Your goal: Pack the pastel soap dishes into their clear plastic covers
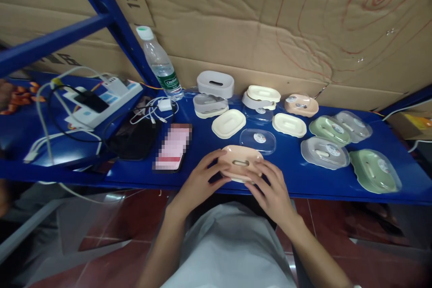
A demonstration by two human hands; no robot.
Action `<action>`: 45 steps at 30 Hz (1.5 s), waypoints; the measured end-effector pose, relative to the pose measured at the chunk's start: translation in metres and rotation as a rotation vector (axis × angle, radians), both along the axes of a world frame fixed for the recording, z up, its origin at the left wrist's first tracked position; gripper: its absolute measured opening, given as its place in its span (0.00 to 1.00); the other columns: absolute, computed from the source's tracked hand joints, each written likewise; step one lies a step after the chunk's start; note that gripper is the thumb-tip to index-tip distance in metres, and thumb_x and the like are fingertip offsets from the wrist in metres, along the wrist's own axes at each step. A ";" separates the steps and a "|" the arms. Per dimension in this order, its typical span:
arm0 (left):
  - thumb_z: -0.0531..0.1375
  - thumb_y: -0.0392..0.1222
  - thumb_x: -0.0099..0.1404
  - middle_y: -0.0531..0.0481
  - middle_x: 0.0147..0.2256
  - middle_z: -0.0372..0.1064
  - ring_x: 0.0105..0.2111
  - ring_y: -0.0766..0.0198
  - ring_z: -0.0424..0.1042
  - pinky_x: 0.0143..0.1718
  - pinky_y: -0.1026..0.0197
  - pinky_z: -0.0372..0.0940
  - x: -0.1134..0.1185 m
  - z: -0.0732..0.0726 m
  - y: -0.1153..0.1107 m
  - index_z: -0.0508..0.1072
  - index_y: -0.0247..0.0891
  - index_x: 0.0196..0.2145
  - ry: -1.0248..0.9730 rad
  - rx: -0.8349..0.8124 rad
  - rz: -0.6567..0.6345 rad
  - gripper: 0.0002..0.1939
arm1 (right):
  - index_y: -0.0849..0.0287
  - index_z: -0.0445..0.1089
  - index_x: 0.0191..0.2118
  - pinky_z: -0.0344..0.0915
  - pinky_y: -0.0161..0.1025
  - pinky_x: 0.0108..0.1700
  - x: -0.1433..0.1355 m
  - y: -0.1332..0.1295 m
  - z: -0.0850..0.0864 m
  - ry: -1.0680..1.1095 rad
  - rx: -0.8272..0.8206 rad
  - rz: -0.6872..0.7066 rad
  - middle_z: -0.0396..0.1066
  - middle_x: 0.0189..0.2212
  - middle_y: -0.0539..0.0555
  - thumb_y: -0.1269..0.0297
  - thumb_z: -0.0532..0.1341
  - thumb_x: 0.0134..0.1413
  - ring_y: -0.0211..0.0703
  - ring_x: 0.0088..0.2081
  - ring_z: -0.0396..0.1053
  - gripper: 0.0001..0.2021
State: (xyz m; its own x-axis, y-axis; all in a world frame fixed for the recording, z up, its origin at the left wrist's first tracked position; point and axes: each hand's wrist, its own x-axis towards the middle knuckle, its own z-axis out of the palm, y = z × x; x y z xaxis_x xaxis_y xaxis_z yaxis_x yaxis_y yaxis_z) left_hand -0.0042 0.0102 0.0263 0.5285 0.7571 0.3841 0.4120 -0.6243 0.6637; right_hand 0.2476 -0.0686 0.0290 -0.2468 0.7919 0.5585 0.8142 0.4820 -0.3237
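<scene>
A peach soap dish [240, 154] with a slot in its middle is held level at the table's front edge, a pale rim showing beneath it. My left hand [208, 173] grips its left end, and my right hand [268, 184] has its fingers around the right end. Just behind lies a clear lid [258, 140] with a round sticker. Cream oval trays [228, 123] rest further back, another cream tray [289, 125] to the right. Grey dish parts [215, 84] are stacked at the back.
Lidded green and grey dishes [375, 170] stand on the right of the blue table [202, 162]. A phone [173, 147], a water bottle [162, 65], a power strip [104, 108] and loose cables are on the left. Cardboard [236, 18] walls the back.
</scene>
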 end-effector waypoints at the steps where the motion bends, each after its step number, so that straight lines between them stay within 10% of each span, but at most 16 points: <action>1: 0.67 0.39 0.72 0.42 0.65 0.68 0.67 0.50 0.69 0.68 0.43 0.68 0.000 -0.001 0.001 0.77 0.45 0.53 -0.003 -0.005 -0.002 0.13 | 0.44 0.64 0.71 0.70 0.62 0.65 0.002 -0.001 -0.002 0.006 -0.015 0.017 0.72 0.64 0.59 0.68 0.65 0.68 0.60 0.69 0.65 0.29; 9: 0.64 0.37 0.74 0.42 0.64 0.69 0.68 0.52 0.67 0.69 0.43 0.66 0.003 -0.003 0.001 0.76 0.44 0.51 -0.013 0.029 -0.038 0.09 | 0.48 0.64 0.72 0.68 0.60 0.70 0.013 -0.003 -0.006 -0.016 -0.128 0.104 0.71 0.66 0.56 0.71 0.62 0.71 0.56 0.74 0.59 0.28; 17: 0.75 0.45 0.63 0.45 0.71 0.58 0.68 0.46 0.66 0.66 0.42 0.70 0.001 0.014 -0.008 0.76 0.52 0.58 0.080 -0.090 -0.016 0.27 | 0.48 0.60 0.75 0.59 0.68 0.73 0.077 0.058 0.009 -0.099 -0.224 -0.066 0.53 0.76 0.59 0.57 0.60 0.74 0.62 0.77 0.49 0.28; 24: 0.70 0.37 0.69 0.46 0.60 0.72 0.65 0.50 0.68 0.67 0.41 0.68 0.014 0.007 -0.006 0.79 0.46 0.47 0.064 0.054 -0.005 0.10 | 0.47 0.65 0.72 0.63 0.60 0.72 0.088 0.077 0.005 0.024 -0.306 -0.114 0.61 0.73 0.57 0.52 0.59 0.73 0.58 0.71 0.64 0.26; 31: 0.75 0.41 0.63 0.42 0.73 0.52 0.70 0.45 0.63 0.67 0.42 0.70 0.016 0.003 -0.001 0.62 0.56 0.70 -0.031 -0.056 0.090 0.44 | 0.40 0.63 0.73 0.62 0.56 0.73 0.068 0.044 0.016 0.190 -0.276 0.000 0.60 0.74 0.50 0.57 0.60 0.74 0.53 0.73 0.60 0.26; 38: 0.69 0.40 0.70 0.45 0.62 0.70 0.64 0.51 0.71 0.67 0.43 0.69 0.013 0.000 0.001 0.77 0.50 0.57 -0.109 0.126 0.028 0.18 | 0.40 0.57 0.75 0.64 0.59 0.73 0.046 0.037 0.004 0.022 -0.179 0.193 0.56 0.75 0.52 0.64 0.60 0.74 0.54 0.75 0.55 0.30; 45: 0.69 0.39 0.70 0.42 0.61 0.70 0.63 0.51 0.73 0.65 0.45 0.72 0.012 -0.009 -0.001 0.78 0.47 0.55 -0.136 0.182 0.062 0.17 | 0.44 0.53 0.77 0.66 0.59 0.72 0.045 0.033 0.005 -0.138 -0.091 0.188 0.60 0.73 0.57 0.62 0.64 0.70 0.56 0.75 0.56 0.35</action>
State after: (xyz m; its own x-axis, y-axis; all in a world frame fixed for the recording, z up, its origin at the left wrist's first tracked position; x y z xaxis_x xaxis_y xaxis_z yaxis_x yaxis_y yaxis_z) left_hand 0.0077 0.0092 0.0172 0.4168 0.6984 0.5818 0.3678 -0.7149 0.5947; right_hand 0.2931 -0.0359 0.0343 -0.4635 0.7706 0.4374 0.7527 0.6029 -0.2644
